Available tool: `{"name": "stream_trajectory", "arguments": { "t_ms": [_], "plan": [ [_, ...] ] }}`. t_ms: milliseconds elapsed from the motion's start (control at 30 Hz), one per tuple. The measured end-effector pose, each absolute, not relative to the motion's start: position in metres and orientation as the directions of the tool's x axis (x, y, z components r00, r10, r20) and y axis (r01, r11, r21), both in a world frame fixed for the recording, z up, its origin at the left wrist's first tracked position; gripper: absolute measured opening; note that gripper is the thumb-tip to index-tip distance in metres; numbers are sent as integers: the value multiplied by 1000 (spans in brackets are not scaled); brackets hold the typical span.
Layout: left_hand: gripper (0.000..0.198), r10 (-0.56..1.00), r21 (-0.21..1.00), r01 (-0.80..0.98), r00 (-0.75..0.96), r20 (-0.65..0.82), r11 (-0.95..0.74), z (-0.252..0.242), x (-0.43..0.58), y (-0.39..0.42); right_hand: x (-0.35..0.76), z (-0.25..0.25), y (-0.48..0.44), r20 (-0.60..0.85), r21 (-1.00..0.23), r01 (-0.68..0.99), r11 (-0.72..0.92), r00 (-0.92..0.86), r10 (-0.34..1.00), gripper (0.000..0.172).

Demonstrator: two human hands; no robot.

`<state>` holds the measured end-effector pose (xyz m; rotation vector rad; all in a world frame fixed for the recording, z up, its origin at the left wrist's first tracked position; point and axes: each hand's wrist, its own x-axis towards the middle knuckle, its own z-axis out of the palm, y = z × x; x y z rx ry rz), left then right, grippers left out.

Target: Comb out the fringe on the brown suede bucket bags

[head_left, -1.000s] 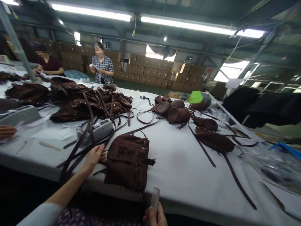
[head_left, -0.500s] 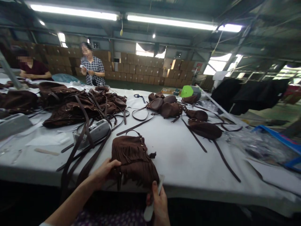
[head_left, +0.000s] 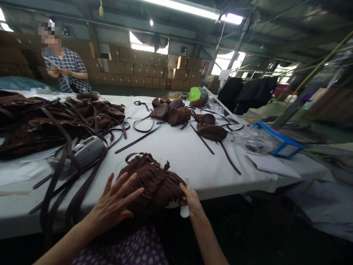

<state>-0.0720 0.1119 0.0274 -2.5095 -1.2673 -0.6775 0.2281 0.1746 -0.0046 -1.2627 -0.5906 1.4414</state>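
A dark brown fringed bag (head_left: 154, 176) lies at the table's front edge, with a short strap loop and metal rings at its top. My left hand (head_left: 117, 198) is spread open over the bag's left side, fingers apart; whether the palm presses on it I cannot tell. At the bag's right end, my right hand (head_left: 191, 200) is closed around a flat, pale stick-like tool (head_left: 185, 210) with a rounded lower end. The thumb and fingers of that hand also meet the bag's edge. The bag's lower part is hidden in shadow and behind my left arm.
More brown bags with long straps lie left (head_left: 41, 125) and in a cluster (head_left: 176, 114) farther back. A grey tape dispenser (head_left: 89, 149) stands among straps. To the right are clear plastic wrap and a blue frame (head_left: 286, 141). Across the table stands a person (head_left: 68, 70) in checks.
My left hand has let go of the bag's left edge and spread over it. The bag has tilted, its right end still at my right hand. My view has turned right.
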Motion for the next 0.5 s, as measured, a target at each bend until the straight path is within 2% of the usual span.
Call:
{"name": "stream_trajectory", "arguments": {
  "t_ms": [33, 100, 200, 267, 333, 433, 500],
  "plan": [
    [66, 655, -70, 761, 597, 463, -645, 29, -70, 119, 232, -3, 176, -386, -868, -384, -315, 121, 915, 47],
    [47, 587, -126, 668, 716, 378, -733, 35, -62, 132, 242, 0, 177, -407, -856, -378, -352, 77, 910, 46],
    [23, 501, -97, 542, 821, 274, -835, 58, -36, 137, 262, 5, 174, -404, -861, -365, -353, 70, 912, 42],
    [13, 502, -24, 524, 828, 251, -852, 87, -9, 124, 276, 7, 169, -391, -875, -344, -340, 89, 916, 39],
    [16, 536, 94, 529, 819, 204, -844, 123, 20, 102, 287, 6, 158, -385, -891, -304, -338, 108, 917, 40],
    [13, 470, 362, 464, 879, -77, -809, 161, 53, 69, 294, -9, 131, -434, -892, -200, -407, 117, 893, 42],
    [8, 480, 450, 538, 842, -246, -713, 161, 63, 59, 296, -28, 104, -489, -871, -124, -475, 129, 863, 38]
  ]
}}
